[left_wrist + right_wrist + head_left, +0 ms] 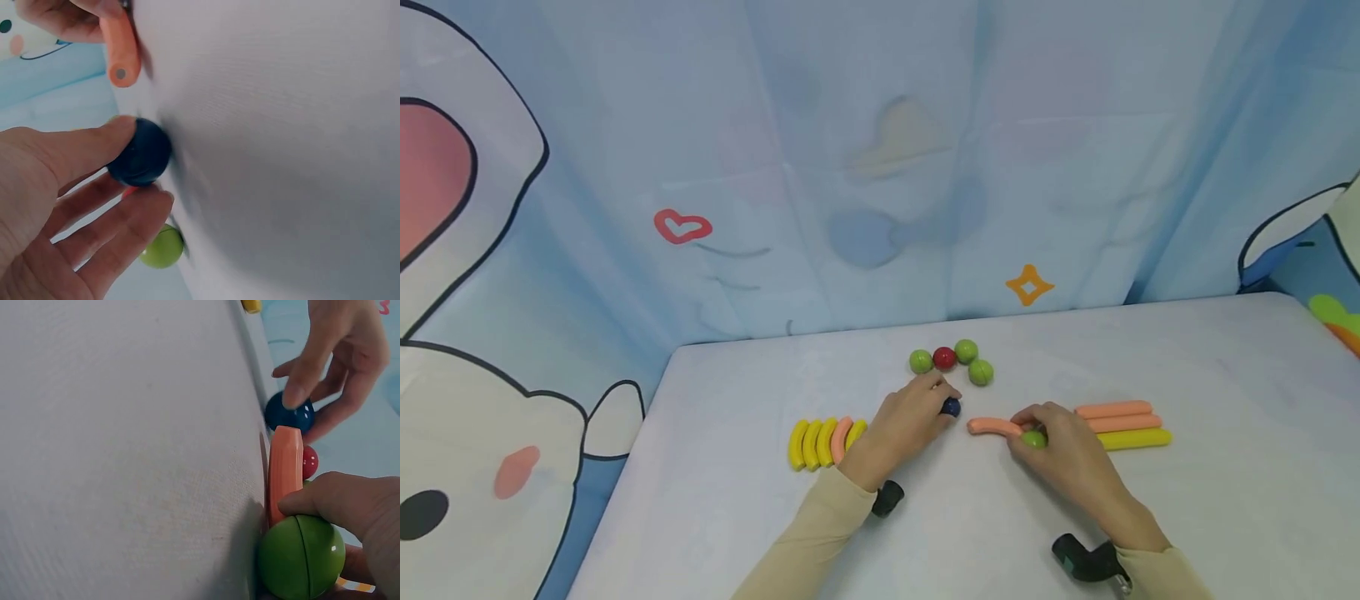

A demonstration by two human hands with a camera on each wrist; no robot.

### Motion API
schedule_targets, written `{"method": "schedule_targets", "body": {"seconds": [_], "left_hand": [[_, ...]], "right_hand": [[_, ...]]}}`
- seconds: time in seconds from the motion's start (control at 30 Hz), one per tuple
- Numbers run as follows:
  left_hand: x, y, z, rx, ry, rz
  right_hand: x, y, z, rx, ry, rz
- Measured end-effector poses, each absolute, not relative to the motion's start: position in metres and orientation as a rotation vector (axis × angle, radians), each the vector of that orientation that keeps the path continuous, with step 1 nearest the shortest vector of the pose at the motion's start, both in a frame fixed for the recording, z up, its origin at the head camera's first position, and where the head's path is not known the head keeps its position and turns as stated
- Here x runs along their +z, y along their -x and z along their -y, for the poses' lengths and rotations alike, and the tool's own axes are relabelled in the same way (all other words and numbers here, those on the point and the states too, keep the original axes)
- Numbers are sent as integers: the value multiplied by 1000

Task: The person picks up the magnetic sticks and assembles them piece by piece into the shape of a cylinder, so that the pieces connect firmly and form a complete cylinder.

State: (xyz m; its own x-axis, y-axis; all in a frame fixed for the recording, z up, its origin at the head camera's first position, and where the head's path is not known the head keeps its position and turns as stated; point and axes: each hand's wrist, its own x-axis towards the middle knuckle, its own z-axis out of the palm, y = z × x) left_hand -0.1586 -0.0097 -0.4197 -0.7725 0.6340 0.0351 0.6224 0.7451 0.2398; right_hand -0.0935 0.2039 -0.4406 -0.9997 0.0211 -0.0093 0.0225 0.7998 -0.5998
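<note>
My left hand [904,425] holds a dark blue ball [142,153] between thumb and fingers, just above or on the white tabletop. To its right, my right hand [1063,450] pinches a curved orange stick [992,426] near one end. That stick has a small grey disc in its free end, which points toward the blue ball with a gap between them. A seamed green ball [301,557] sits under the right thumb, by the held end of the stick; whether it touches the stick is unclear.
Behind the hands lie several green balls [981,372] and a red ball [945,358]. Left is a row of curved yellow sticks [811,444] with an orange one [841,440] among them. Right are straight orange sticks [1112,409] and a yellow stick [1135,439]. A printed curtain [850,208] hangs behind.
</note>
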Motion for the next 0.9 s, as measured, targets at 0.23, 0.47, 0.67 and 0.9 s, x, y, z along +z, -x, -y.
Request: {"method": "schedule_targets", "body": {"seconds": [0.23, 0.47, 0.67, 0.9], "left_hand": [[-420, 150, 19, 692, -915, -2704], [-420, 144, 26, 825, -894, -2614], [-416, 141, 29, 719, -912, -2643], [-421, 136, 28, 694, -926, -2693]], "right_hand": [[-443, 93, -208, -969, -7, -2990], [-444, 95, -207, -950, -12, -2984], [-445, 97, -207, -949, 42, -3019], [-446, 99, -205, -933, 63, -3018]]}}
